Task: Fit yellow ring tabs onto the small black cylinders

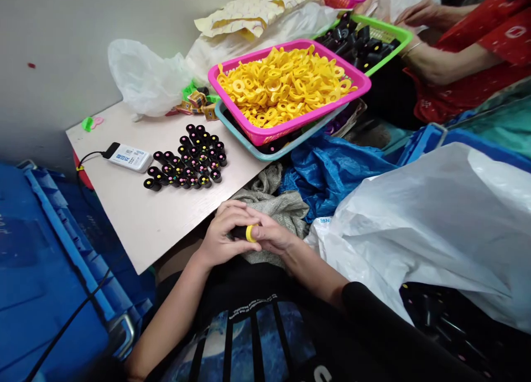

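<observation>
Left grip (227,235) and right grip (271,235) both closed on a black tube (238,233) carrying a yellow ring (251,233), just off the worktop (136,216) edge; risk: uneven finger pressure could tilt the ring, popping it loose into the grey sacking (274,216).

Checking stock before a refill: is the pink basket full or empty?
Full: yellow rings fill the pink basket nearly to its rim.

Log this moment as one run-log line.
left hand: holds black tube | right hand: holds yellow ring at tube end | table: more black tubes
</observation>
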Demonstrator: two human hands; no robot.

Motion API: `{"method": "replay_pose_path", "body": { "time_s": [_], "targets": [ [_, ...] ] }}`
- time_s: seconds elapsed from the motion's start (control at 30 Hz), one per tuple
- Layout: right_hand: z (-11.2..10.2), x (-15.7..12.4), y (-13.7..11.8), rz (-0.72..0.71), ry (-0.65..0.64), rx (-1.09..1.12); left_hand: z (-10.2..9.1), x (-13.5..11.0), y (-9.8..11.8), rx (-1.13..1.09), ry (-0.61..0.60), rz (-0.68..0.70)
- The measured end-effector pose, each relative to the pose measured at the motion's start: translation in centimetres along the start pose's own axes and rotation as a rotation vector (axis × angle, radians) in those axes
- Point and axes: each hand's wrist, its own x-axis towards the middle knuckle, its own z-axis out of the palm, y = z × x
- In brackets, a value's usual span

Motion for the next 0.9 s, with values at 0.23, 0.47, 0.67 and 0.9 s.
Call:
{"method": "replay_pose_path", "body": {
  "time_s": [0.23, 0.47, 0.67, 0.9],
  "targets": [
    [-4.0, -1.5, -3.6, -0.421, 0.397, -0.283, 3.0, 2.4, -1.9, 0.097, -0.107, -0.102],
    [-12.3, -2.9, -3.9, 0.006, 0.833, -0.741, 5.8, 2.5, -3.0, 0.503, -0.937, -0.453],
    [-7.9, -5.7, -1.9, 0.560, -0.215, -1.011, -1.5, -1.8, -1.1, 0.806, -0.825, -1.193],
    [-9.4, -2.2, -1.7, 0.549, 0.577, -1.448, 0.7, -2.7, -2.1, 0.966, -0.487, -1.257]
  ]
}}
